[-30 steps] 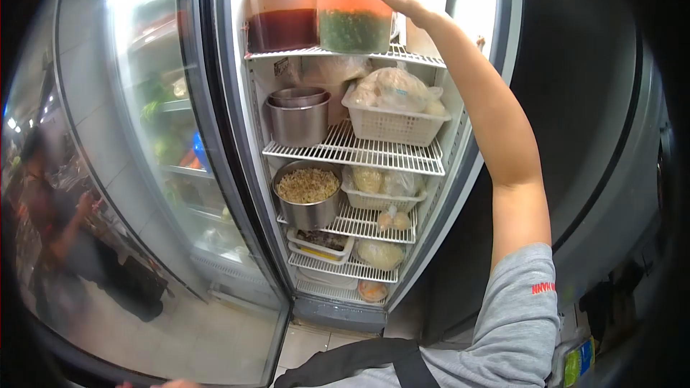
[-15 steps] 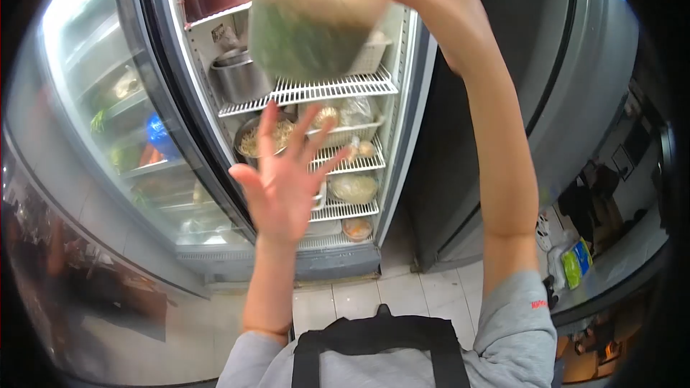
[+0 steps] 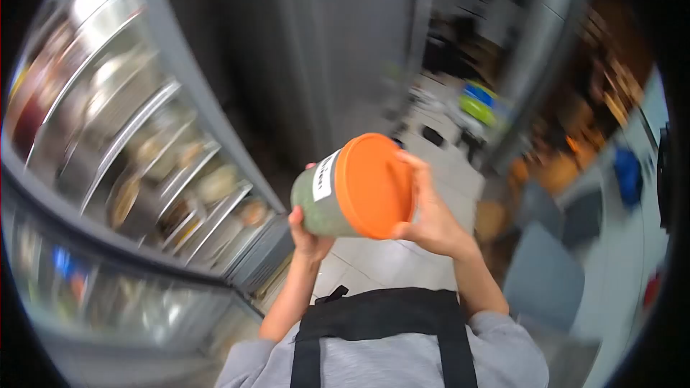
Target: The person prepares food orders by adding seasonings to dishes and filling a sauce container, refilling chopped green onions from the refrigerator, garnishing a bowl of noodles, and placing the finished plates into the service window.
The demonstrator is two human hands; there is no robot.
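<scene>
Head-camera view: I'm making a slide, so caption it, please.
Left hand and right hand hold a tilted orange-lidded tub near a stocked fridge.

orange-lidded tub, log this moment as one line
tub: tilted, orange lid on | left hand: holding side | right hand: at lid rim | fridge: left of tub

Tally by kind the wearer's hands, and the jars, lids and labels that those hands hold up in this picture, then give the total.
Hands: 2 (left hand, right hand)
Jar: 1
Lid: 1, orange
Label: 1, white
Total: 5
</scene>
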